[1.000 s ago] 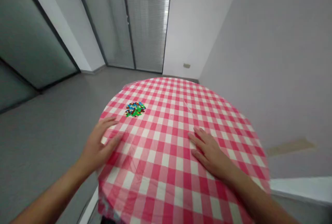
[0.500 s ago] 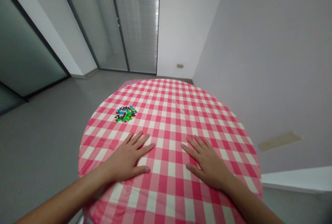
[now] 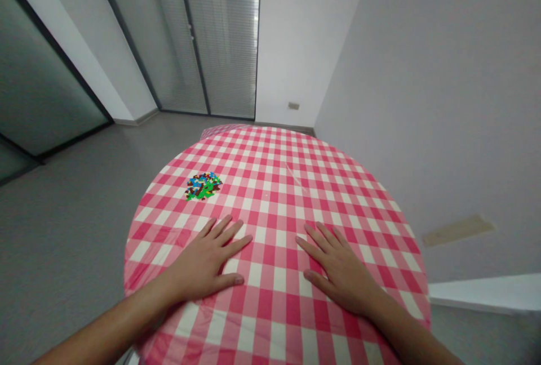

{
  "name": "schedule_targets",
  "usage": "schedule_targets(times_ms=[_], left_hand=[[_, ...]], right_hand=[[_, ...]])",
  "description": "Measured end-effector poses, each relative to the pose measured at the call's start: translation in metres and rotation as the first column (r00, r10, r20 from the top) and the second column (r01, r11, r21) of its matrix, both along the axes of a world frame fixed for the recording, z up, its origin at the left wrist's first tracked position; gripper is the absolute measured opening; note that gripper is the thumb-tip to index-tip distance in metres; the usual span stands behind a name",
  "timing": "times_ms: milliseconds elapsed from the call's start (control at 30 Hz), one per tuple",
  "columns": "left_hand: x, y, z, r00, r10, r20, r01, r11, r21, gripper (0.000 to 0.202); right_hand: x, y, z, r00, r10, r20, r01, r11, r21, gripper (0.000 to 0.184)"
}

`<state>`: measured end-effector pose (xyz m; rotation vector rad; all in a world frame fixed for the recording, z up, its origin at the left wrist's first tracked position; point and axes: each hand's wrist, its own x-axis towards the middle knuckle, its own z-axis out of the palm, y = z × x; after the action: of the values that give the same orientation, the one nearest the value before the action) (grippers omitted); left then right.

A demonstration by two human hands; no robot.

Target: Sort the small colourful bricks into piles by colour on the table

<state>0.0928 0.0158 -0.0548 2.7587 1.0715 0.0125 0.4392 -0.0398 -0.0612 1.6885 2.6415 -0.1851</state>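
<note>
A bare left hand (image 3: 203, 263) and a bare right hand (image 3: 338, 275) are lying flat and well apart, fingers spread and holding nothing, on a round pink-and-white gingham tablecloth (image 3: 279, 320), while a small multicoloured heap of tiny pieces (image 3: 203, 186) is sitting untouched beyond the left fingertips, needing a forward reach.

Free path: red-and-white gingham tablecloth (image 3: 274, 201) between left hand (image 3: 203, 266) and right hand (image 3: 342, 280).
Obstacle: multicoloured pile of small pieces (image 3: 203, 186), left of frame centre.

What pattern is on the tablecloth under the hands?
The tablecloth has a red-pink and white gingham check, shown best in the head view.
</note>
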Motion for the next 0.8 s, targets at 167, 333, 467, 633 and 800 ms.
schedule_targets(times_ms=[167, 333, 467, 633, 800], left_hand=[[0.0, 0.0004, -0.0009, 1.0, 0.0, -0.005, 0.0, 1.0, 0.002, 0.075], [-0.0005, 0.0005, -0.0024, 1.0, -0.001, 0.005, 0.001, 1.0, 0.005, 0.075], [-0.0007, 0.0003, -0.0021, 1.0, -0.004, 0.014, 0.004, 1.0, 0.003, 0.075], [-0.0006, 0.0005, -0.0016, 1.0, -0.004, 0.027, 0.004, 1.0, -0.002, 0.074], [-0.0011, 0.0006, -0.0025, 0.999, -0.007, 0.043, 0.007, 1.0, 0.002, 0.075]], right_hand=[[-0.0002, 0.0003, 0.001, 1.0, -0.003, 0.01, 0.003, 1.0, -0.01, 0.061], [0.0001, -0.0005, 0.0011, 1.0, -0.003, 0.003, 0.003, 1.0, -0.012, 0.061], [0.0005, -0.0006, 0.0004, 1.0, -0.004, -0.01, 0.004, 1.0, -0.006, 0.061], [0.0009, -0.0006, -0.0004, 1.0, -0.005, -0.014, 0.005, 1.0, -0.003, 0.061], [0.0014, -0.0007, -0.0016, 1.0, 0.003, -0.028, -0.002, 1.0, 0.014, 0.06]])
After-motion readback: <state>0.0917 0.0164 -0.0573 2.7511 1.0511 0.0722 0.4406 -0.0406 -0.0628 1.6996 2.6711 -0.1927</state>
